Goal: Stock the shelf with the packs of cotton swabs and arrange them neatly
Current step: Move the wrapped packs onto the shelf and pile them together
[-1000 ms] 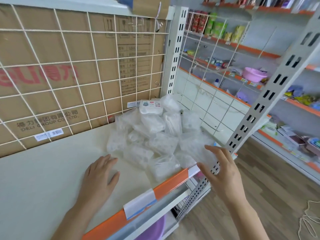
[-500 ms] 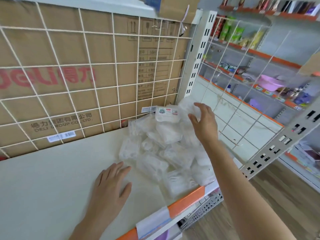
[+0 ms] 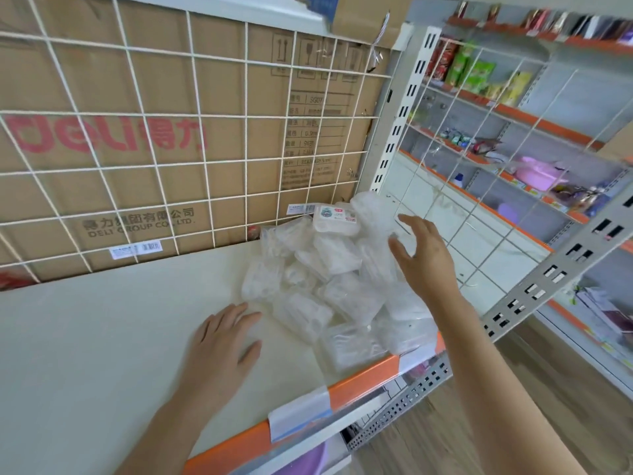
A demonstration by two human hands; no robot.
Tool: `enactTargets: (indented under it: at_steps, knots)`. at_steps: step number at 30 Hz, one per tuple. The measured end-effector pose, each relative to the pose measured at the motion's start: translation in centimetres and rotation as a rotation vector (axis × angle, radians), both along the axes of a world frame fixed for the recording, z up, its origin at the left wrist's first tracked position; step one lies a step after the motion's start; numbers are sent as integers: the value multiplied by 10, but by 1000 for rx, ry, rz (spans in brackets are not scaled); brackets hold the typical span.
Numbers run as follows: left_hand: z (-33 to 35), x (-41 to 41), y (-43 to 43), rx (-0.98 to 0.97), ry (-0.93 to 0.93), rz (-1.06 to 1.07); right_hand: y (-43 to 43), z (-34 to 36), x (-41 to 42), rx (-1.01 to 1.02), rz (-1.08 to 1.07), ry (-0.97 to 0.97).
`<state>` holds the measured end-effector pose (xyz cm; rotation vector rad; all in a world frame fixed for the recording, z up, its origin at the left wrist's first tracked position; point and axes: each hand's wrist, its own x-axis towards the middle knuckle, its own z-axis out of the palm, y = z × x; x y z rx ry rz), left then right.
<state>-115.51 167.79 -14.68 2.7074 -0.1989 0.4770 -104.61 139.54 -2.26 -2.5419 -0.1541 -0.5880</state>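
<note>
Cream shelf (image 3: 102, 337), wire grid (image 3: 219, 114) over cardboard (image 3: 164, 84); swab packs (image 3: 318, 269) heaped in right corner. Left hand (image 3: 219, 344) flat, right hand (image 3: 424, 258) spread, both empty.

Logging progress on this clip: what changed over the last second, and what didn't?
The right hand moved from the front edge of the shelf up over the heap of cotton swab packs, fingers spread, gripping nothing. The left hand stays flat on the shelf; the heap looks undisturbed.
</note>
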Motion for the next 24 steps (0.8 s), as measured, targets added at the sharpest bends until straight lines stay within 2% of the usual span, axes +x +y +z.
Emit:
enactTargets:
  at_steps: [6,9,12,19,24]
  knots:
    - [6,-7,0,12,85,-4,-33,-12,-76,19,53,-26]
    - [13,-25,1,-52,136,35,-45,-26,-102,29,42,24]
    - [21,-55,1,-74,73,88,-52,-45,-122,60,54,61]
    - [31,-150,15,-57,-12,255,-27,-69,-155,69,273,68]
    - [32,-222,39,-106,2,441,13,-70,-171,54,471,57]
